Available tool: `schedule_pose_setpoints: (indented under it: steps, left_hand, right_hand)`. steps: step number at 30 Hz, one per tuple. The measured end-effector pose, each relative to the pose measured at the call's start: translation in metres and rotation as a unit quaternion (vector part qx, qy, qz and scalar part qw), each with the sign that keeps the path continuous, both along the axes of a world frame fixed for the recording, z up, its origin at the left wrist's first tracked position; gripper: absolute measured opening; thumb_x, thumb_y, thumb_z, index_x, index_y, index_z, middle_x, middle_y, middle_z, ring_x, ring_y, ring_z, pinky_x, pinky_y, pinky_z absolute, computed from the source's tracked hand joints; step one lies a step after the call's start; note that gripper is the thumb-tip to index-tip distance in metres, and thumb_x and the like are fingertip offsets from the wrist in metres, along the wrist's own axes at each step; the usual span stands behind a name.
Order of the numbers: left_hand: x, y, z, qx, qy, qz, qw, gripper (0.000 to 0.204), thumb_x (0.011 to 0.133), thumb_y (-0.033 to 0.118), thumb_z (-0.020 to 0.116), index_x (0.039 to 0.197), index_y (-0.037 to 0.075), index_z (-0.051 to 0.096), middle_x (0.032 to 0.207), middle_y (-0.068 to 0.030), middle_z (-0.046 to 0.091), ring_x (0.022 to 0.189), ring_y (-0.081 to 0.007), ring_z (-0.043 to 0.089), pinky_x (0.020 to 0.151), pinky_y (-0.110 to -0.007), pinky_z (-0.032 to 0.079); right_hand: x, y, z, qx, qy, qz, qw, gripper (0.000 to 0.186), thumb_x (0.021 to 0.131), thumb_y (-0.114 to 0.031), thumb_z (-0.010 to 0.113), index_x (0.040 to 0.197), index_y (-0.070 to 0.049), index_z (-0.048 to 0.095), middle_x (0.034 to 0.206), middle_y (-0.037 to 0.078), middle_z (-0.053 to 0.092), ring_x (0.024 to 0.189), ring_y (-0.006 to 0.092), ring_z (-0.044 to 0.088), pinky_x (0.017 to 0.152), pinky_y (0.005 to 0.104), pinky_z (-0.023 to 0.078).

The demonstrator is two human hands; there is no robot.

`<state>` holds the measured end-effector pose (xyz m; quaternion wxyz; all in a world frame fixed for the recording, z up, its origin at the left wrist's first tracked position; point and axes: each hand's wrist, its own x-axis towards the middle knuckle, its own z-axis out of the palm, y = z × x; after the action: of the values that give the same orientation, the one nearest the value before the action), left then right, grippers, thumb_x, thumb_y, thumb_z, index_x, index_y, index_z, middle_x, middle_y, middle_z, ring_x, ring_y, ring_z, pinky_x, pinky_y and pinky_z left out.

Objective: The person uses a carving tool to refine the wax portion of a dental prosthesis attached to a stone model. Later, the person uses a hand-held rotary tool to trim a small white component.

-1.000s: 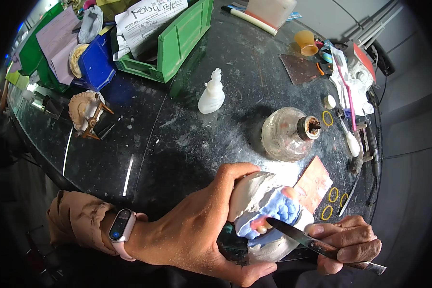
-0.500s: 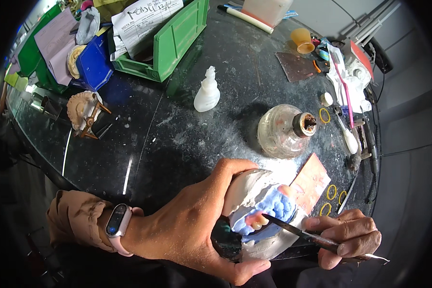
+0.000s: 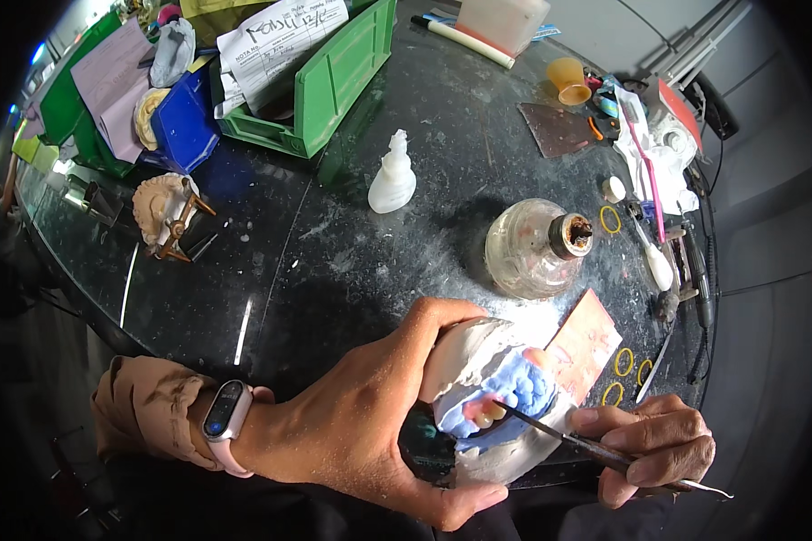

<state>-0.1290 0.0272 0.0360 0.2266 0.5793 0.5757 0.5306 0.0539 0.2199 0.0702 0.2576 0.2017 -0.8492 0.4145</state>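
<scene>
My left hand (image 3: 370,424) grips a white plaster dental cast (image 3: 478,356) topped with blue putty, pink wax and a few teeth (image 3: 501,397). It holds the cast just above the near edge of the dark table (image 3: 334,261). My right hand (image 3: 645,446) pinches a thin metal carving tool (image 3: 564,439) like a pen. The tool's tip touches the wax and teeth at the front of the cast. A smartwatch sits on my left wrist (image 3: 226,410).
A glass spirit lamp (image 3: 537,248) stands just beyond the cast, beside a pink wax sheet (image 3: 586,343) and yellow rubber rings (image 3: 624,362). Further back are a small white bottle (image 3: 392,176), green bins with papers (image 3: 311,63), a blue bin (image 3: 180,122), a plaster model on an articulator (image 3: 167,212) and tools at the right (image 3: 668,180).
The tool's tip has moved left along the wax to the front teeth. My left hand has turned the cast slightly, and the view has shifted a little.
</scene>
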Motion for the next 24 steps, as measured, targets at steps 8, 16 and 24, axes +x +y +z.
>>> schedule_pose_setpoints:
  steps: [8,16,24]
  left_hand:
    - [0.001,-0.003,-0.002,-0.021,-0.099,-0.032,0.994,0.094,0.065,0.037,0.080,0.123,-0.009,0.022,0.104,-0.0271,0.046,0.092,-0.0309,0.057,0.078,-0.037,0.048]
    - [0.000,-0.002,-0.001,-0.014,-0.087,-0.031,0.996,0.094,0.065,0.039,0.080,0.123,-0.009,0.023,0.100,-0.0270,0.048,0.092,-0.0325,0.058,0.078,-0.037,0.050]
    - [0.000,-0.003,-0.001,-0.032,-0.089,-0.034,0.995,0.091,0.065,0.036,0.079,0.121,-0.009,0.024,0.098,-0.0271,0.050,0.088,-0.0307,0.059,0.074,-0.036,0.050]
  right_hand:
    - [0.002,-0.002,0.000,-0.013,0.002,-0.008,1.000,0.040,0.068,-0.005,0.078,0.099,-0.002,0.052,0.084,0.020,0.064,0.073,0.0266,0.069,0.039,0.0160,0.047]
    - [-0.005,-0.010,-0.005,-0.036,0.047,-0.049,0.997,0.043,0.075,-0.013,0.076,0.106,-0.003,0.048,0.081,0.019,0.066,0.075,0.0246,0.069,0.036,0.0153,0.043]
    - [-0.007,-0.006,0.007,0.042,-0.013,0.005,0.999,0.050,0.077,-0.021,0.074,0.115,-0.001,0.049,0.081,0.015,0.065,0.078,0.0292,0.069,0.036,0.0172,0.041]
